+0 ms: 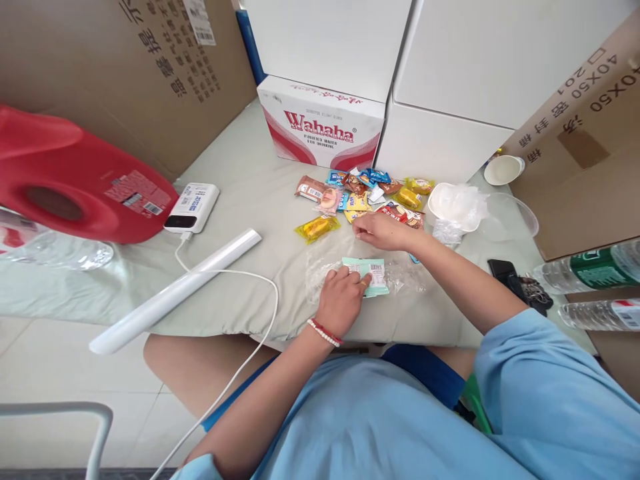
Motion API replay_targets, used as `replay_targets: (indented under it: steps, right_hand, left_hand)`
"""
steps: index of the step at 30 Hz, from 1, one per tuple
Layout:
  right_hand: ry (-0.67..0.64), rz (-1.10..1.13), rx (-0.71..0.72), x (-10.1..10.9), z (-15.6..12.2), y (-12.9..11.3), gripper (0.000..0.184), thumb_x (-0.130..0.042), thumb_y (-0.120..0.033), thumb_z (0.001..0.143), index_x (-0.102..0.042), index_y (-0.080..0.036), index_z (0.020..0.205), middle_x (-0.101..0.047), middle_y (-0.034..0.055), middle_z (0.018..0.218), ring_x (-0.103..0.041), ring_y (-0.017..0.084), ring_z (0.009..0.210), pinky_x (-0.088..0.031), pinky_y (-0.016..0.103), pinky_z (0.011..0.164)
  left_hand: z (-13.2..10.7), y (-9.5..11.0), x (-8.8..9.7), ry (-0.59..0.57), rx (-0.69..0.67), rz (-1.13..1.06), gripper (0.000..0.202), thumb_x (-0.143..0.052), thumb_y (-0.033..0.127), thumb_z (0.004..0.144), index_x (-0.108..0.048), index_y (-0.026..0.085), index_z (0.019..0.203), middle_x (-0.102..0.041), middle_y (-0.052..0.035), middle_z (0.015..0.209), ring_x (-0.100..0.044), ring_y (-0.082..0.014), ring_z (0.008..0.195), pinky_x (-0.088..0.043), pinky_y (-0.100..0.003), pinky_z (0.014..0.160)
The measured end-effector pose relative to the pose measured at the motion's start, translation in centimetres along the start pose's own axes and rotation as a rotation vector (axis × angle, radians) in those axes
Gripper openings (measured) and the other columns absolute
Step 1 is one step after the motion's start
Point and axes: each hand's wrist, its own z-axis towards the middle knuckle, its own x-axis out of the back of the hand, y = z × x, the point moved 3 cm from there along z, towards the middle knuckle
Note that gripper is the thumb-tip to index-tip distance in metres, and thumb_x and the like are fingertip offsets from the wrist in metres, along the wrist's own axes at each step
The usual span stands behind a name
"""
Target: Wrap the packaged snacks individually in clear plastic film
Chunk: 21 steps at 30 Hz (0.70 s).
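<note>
My left hand (343,298) rests with curled fingers on a pale green snack packet (374,273) that lies inside a clear plastic bag (320,270) on the grey-green cloth. My right hand (381,231) reaches forward, fingers pinched at the near edge of a pile of several small snack packets (365,193). A yellow packet (317,227) lies just left of that hand. What the right fingers hold is hidden.
A Wahaha carton (320,127) and white boxes stand behind the pile. A white tube (175,290), a power bank (193,207) with its cable, and a red jug (70,177) lie left. Plastic bowls (457,203), a paper cup (503,169) and water bottles (590,267) are right.
</note>
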Motion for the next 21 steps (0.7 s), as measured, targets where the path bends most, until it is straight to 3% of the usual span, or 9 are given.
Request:
replay_targets:
  steps: [3, 5, 8, 11, 16, 21]
  right_hand:
    - [0.032, -0.085, 0.015, 0.5, -2.9, -2.4, 0.021, -0.044, -0.023, 0.104, -0.064, -0.017, 0.1, -0.066, 0.0076, 0.1, -0.057, 0.02, 0.085, -0.034, 0.028, 0.069]
    - [0.03, -0.181, -0.001, -0.3, -4.9, -4.2, 0.023, -0.044, -0.026, 0.105, -0.065, -0.018, 0.102, -0.064, 0.0075, 0.099, -0.054, 0.019, 0.078, -0.029, 0.03, 0.063]
    - [0.021, -0.228, -0.004, -2.8, -7.5, -6.2, 0.021, -0.045, -0.023, 0.105, -0.065, -0.02, 0.101, -0.062, 0.0053, 0.094, -0.049, 0.017, 0.069, -0.025, 0.031, 0.059]
    - [0.135, -0.158, -0.011, -5.9, -9.2, -7.0, 0.025, -0.04, -0.02, 0.106, -0.064, -0.02, 0.101, -0.06, 0.0047, 0.091, -0.051, 0.017, 0.071, -0.032, 0.029, 0.061]
    - [0.319, 0.013, -0.041, -9.4, -10.1, -6.9, 0.032, -0.033, -0.025, 0.11, -0.064, -0.02, 0.106, -0.06, 0.0063, 0.092, -0.056, 0.018, 0.079, -0.043, 0.026, 0.07]
    - [0.359, 0.003, -0.043, -10.2, -9.8, -7.1, 0.029, -0.038, -0.021, 0.109, -0.067, -0.021, 0.109, -0.06, 0.0048, 0.088, -0.054, 0.017, 0.076, -0.04, 0.026, 0.069]
  left_hand:
    - [0.0, 0.4, 0.0, 0.009, 0.008, -0.006, 0.034, -0.048, 0.021, 0.104, -0.072, 0.025, 0.127, -0.069, -0.0091, 0.081, -0.057, -0.0277, 0.094, -0.035, -0.043, 0.076]
    - [-0.1, 0.6, 0.1, 0.014, 0.016, -0.014, 0.031, -0.049, 0.021, 0.104, -0.074, 0.025, 0.122, -0.069, -0.0087, 0.08, -0.057, -0.0277, 0.094, -0.035, -0.043, 0.076]
    - [-0.2, 0.5, 0.2, 0.036, 0.05, -0.017, 0.028, -0.05, 0.02, 0.103, -0.078, 0.023, 0.099, -0.07, -0.0094, 0.081, -0.058, -0.0279, 0.093, -0.036, -0.043, 0.075]
    - [-0.5, -0.1, 0.1, 0.069, 0.068, -0.031, 0.03, -0.053, 0.024, 0.102, -0.075, 0.022, 0.082, -0.071, -0.0097, 0.081, -0.06, -0.0279, 0.093, -0.037, -0.043, 0.076]
    - [-1.1, -1.5, -0.6, 0.108, 0.126, -0.189, 0.025, -0.056, 0.028, 0.101, -0.08, 0.024, 0.096, -0.073, -0.0089, 0.084, -0.063, -0.0269, 0.094, -0.041, -0.042, 0.081]
    - [-1.7, -3.1, -1.4, 0.243, 0.223, -0.433, 0.022, -0.067, 0.029, 0.093, -0.08, 0.026, 0.11, -0.073, -0.0047, 0.08, -0.066, -0.0249, 0.091, -0.047, -0.041, 0.088]
